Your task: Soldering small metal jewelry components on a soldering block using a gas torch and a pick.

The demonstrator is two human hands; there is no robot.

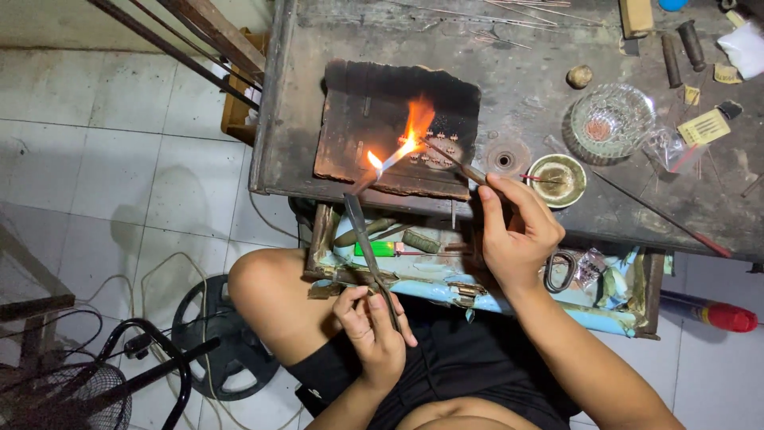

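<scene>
Over the charred board (374, 143) on the bench (525, 87), the left hand (372, 326) has its grip wrapped around a torch (368, 239) whose flame (406, 139) plays on small metal pieces (434, 151). The right hand (517, 231) pinches tweezers (458, 163) beside them.

A single view from a camera worn on the person's head, looking almost straight down; the dark, scuffed wooden workbench (525, 87) fills the upper frame, its near edge crossing the middle; the person's own lap sits at the bottom, close to the lens; pale square floor tiles (103, 151) lie further below on the left; no second view shares the scene.
</scene>
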